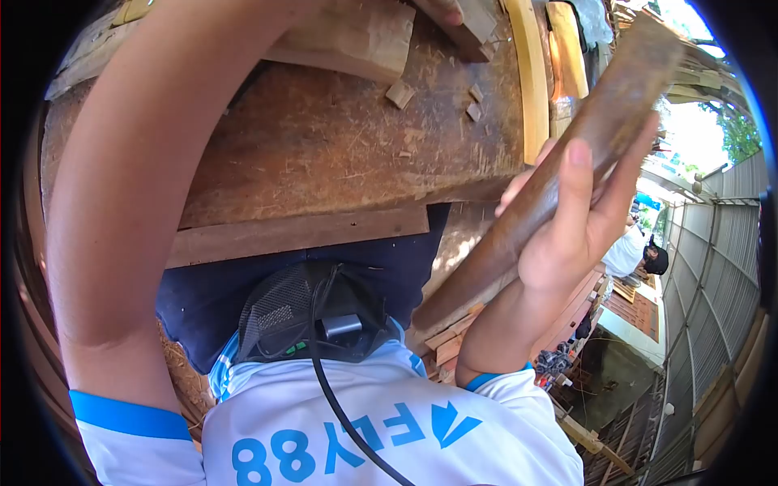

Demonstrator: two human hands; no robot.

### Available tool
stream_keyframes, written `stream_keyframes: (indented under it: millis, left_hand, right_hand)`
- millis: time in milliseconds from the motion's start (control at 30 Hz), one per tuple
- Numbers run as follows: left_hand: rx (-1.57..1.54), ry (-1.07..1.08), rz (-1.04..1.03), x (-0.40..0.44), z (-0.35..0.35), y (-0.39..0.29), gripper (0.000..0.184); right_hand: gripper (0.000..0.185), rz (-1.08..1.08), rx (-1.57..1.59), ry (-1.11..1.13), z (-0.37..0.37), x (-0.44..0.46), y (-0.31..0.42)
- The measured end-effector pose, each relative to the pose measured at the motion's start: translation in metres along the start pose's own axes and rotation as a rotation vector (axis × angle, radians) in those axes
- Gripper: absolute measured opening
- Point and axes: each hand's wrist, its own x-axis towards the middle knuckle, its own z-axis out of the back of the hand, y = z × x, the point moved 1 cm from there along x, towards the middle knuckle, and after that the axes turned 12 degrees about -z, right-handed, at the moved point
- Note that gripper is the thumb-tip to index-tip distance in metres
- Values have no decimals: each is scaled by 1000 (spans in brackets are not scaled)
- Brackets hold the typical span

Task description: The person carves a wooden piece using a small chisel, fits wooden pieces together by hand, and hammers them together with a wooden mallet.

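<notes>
My right hand is closed around a long, dark brown piece of wood, held slanting above the right side of the workbench. Some fingertips show on the far side of the piece. My left arm reaches up past the top edge of the view, and most of my left hand is cut off. Only a fingertip shows there, against a dark wooden block, so its grip cannot be made out. Beside that block lies a thick, pale board.
Small wood chips lie on the bench. Light wooden strips stand along its right side. A dark mesh cap with a cable lies against my body. Another person in a black cap is far right, near a corrugated metal wall.
</notes>
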Motion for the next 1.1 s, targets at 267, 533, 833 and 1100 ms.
stream_keyframes:
  millis: [267, 533, 833, 1100]
  left_hand:
    - [8, -94, 57, 6, -10, 4, 44]
    - [-11, -81, 26, 3, -8, 5, 47]
    - [9, -101, 86, 8, -10, -2, 49]
    - [-9, -72, 55, 8, -8, -2, 43]
  right_hand:
    - [77, 26, 26, 15, 2, 1, -7]
    - [77, 124, 37, -32, -3, 4, -14]
    - [79, 248, -157, -2, 3, 19, -28]
    - [84, 100, -245, 133, 3, 22, -38]
